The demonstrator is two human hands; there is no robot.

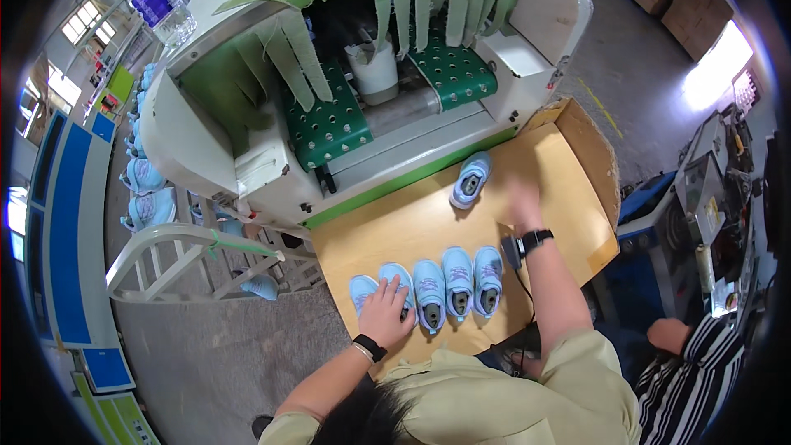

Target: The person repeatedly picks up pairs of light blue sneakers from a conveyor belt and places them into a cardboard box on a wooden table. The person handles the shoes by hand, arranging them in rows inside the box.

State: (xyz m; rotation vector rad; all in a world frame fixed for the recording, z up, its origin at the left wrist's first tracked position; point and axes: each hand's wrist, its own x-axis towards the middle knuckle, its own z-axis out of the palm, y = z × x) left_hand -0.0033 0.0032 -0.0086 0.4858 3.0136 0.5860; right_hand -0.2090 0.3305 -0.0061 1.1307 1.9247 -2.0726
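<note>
Several light blue sneakers with lilac laces stand in a row on the yellowish tabletop [362,235], toes pointing away from me. My left hand [389,313] lies over the leftmost pair, fingers stretched out across the second sneaker [395,273] and partly hiding it. Just left of it shows the outermost sneaker [361,288]. The middle sneaker [429,292] is beside my fingers. A single sneaker [471,180] sits apart, close to the machine. Right of that one is my right hand [523,202], its fingers smeared by motion. Dark inserts show inside the shoe openings.
A white machine [198,132] with green fabric strips and studded green belts borders the table's far side. A cardboard wall [589,152] edges the right. Light blue shoes hang on a rack [152,185] at left. Another person's striped sleeve [692,379] is at lower right.
</note>
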